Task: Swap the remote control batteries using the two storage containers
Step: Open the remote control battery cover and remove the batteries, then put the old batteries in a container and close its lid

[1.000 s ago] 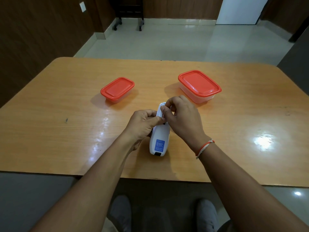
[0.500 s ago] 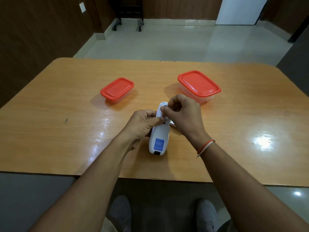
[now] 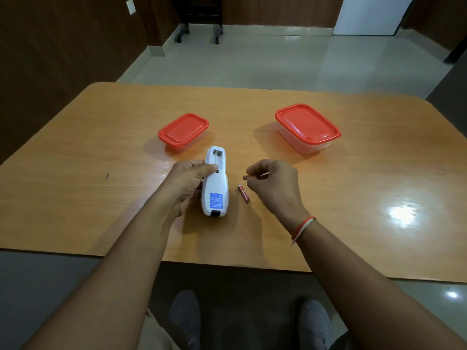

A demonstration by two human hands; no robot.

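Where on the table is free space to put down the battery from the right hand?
Bare wood lies right of the right hand, below the larger container, and on the far left beyond the left hand. It is crowded between the remote and the right hand, where a loose battery lies. The gap between the smaller container and the larger one is free.

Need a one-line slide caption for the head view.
Left hand steadies the opened remote; right hand pinches one battery, another battery lies on the table.

Dark wood-panelled walls (image 3: pixel 63 46), glossy pale tiled floor (image 3: pixel 252 54), perhaps a white door (image 3: pixel 366 13).
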